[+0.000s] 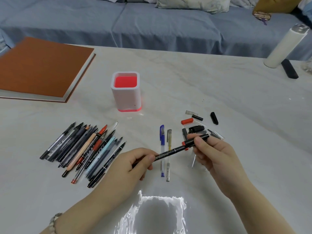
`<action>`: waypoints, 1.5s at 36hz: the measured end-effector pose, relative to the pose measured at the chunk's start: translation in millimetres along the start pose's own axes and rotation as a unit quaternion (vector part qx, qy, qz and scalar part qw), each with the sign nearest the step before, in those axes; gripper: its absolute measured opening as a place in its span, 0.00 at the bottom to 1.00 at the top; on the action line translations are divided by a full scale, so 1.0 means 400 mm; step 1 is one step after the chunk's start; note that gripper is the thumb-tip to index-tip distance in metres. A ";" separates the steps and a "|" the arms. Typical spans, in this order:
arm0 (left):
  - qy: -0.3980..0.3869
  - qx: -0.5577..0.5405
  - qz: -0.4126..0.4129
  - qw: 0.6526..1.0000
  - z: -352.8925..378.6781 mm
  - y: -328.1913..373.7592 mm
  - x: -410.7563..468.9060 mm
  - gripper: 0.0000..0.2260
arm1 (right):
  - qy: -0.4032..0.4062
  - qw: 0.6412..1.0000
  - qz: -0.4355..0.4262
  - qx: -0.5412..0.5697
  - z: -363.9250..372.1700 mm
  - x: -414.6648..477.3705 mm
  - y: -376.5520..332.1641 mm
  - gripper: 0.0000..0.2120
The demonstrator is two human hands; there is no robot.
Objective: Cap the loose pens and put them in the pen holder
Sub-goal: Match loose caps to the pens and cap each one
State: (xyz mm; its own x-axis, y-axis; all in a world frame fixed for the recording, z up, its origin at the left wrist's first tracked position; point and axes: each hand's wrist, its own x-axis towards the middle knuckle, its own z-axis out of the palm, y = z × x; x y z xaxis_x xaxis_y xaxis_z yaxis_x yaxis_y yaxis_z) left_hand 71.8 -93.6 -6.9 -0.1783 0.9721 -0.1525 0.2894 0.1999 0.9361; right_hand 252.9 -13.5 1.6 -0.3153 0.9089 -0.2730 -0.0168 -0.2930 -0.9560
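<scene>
My left hand [135, 163] grips the barrel of a black pen [170, 152] above the table. My right hand [214, 152] pinches the black cap with a red band [190, 141] that sits on the pen's tip end. Several uncapped pens lie in a pile [84, 151] to the left. A blue capped pen [162, 149] and a clear pen [168, 154] lie side by side under the held pen. Several loose caps [197, 124] are scattered at the right. The white pen holder [126, 95] with a red inside stands upright farther back, nothing visible in it.
A brown-covered book [40, 70] lies at the back left. A white cylindrical bottle [285, 46] and a black case [289, 69] stand at the back right. A blue sofa [152, 22] runs behind the table. Glare marks the near edge.
</scene>
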 end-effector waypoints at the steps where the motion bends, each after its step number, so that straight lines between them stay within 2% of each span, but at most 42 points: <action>1: -0.005 0.001 0.001 1.000 0.000 0.001 -0.001 0.10 | 0.003 1.000 -0.001 0.009 0.000 0.000 -0.003 0.12; 7: -0.006 0.009 -0.003 1.000 -0.001 0.004 -0.001 0.09 | 0.038 0.998 -0.011 0.046 -0.012 0.003 -0.014 0.11; 18: 0.001 -0.002 -0.007 1.000 -0.002 0.006 -0.007 0.09 | 0.029 0.998 -0.011 0.047 -0.013 0.003 -0.005 0.10; 27: -0.004 0.001 0.009 1.000 0.011 0.015 -0.012 0.09 | -0.045 0.998 0.025 0.023 0.012 -0.007 0.017 0.12; 30: -0.004 0.008 0.019 1.000 0.021 0.022 -0.012 0.09 | -0.059 0.996 0.028 0.067 0.032 -0.012 0.027 0.10; 34: -0.020 -0.057 -0.014 0.998 0.024 0.020 -0.003 0.12 | -0.063 0.996 0.013 0.063 0.029 -0.013 0.036 0.04; 37: -0.042 -0.064 -0.041 0.996 0.023 0.016 0.007 0.12 | -0.070 0.996 0.019 0.054 0.029 -0.018 0.047 0.08; 42: -0.089 0.039 0.000 0.995 0.029 0.002 0.012 0.08 | -0.054 0.998 0.035 -0.008 0.034 -0.015 0.062 0.05; 45: -0.056 0.069 -0.020 0.996 0.024 -0.015 0.029 0.06 | 0.025 0.998 0.039 -0.039 -0.002 0.014 0.058 0.08; 47: -0.024 0.074 -0.036 0.996 0.019 -0.024 0.042 0.07 | 0.074 0.988 0.028 -0.132 -0.042 0.042 0.054 0.11; 49: -0.001 0.066 -0.048 0.997 0.016 -0.029 0.056 0.08 | 0.096 0.953 0.005 -0.288 -0.086 0.073 0.062 0.15; 51: 0.016 0.059 -0.052 0.997 0.016 -0.031 0.068 0.09 | 0.098 0.906 -0.002 -0.411 -0.118 0.098 0.070 0.15; 54: 0.025 0.059 -0.053 0.997 0.023 -0.025 0.083 0.08 | 0.105 0.867 -0.009 -0.487 -0.139 0.131 0.058 0.12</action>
State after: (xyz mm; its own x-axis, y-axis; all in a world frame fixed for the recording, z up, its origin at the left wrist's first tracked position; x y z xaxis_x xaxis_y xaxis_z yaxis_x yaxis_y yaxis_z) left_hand 71.6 -62.3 -24.3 -0.2592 0.9380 -0.2302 0.3736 0.3172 0.8717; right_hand 288.9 43.8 -41.0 -0.1422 0.9748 -0.1720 0.8218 0.0194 -0.5695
